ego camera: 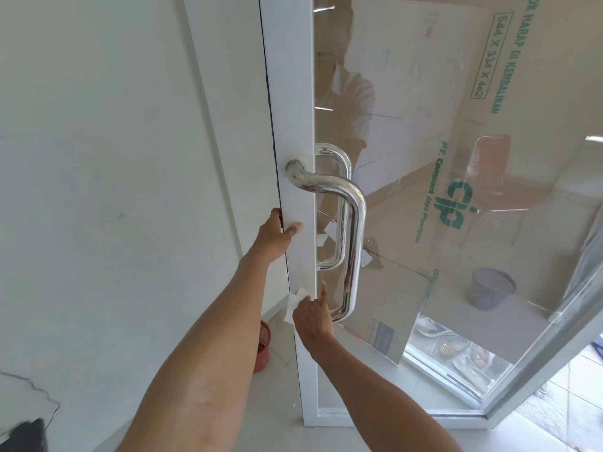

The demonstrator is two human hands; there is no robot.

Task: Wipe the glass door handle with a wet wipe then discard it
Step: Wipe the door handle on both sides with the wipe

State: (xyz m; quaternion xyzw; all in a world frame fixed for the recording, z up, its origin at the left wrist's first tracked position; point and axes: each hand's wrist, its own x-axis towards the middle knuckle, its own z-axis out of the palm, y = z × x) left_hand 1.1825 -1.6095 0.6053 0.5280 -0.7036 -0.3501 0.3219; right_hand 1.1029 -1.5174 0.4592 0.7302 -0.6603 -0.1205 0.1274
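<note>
1. Our left hand (277, 231) grips the edge of the white door frame (295, 102) – thumb on the front face, fingers wrapped round the edge out of view, a little below the handle's upper mount.
2. Our right hand (314, 316) is closed on the wet wipe (295, 303); the white sheet sticks out up and to the left of the knuckles, against the frame. Index finger extended, pointing up.
3. The right hand sits at the bottom end of the chrome door handle (354, 243), just beside its lower bend – we cannot tell whether wipe or finger touches the metal.
4. The handle is a D-shaped pull bar, upper mount on the frame, bar running down in front of the glass pane (456, 223). A second matching bar shows through the glass on the far side.
5. A sheet of cardboard (424, 76) with green print stands behind the glass.
6. A red mesh bin (262, 349) is on the floor (284, 402) by the wall, below our left forearm.
7. A blue-grey mesh bin (492, 288) shows in the glass lower right – reflection or real, we cannot tell.
</note>
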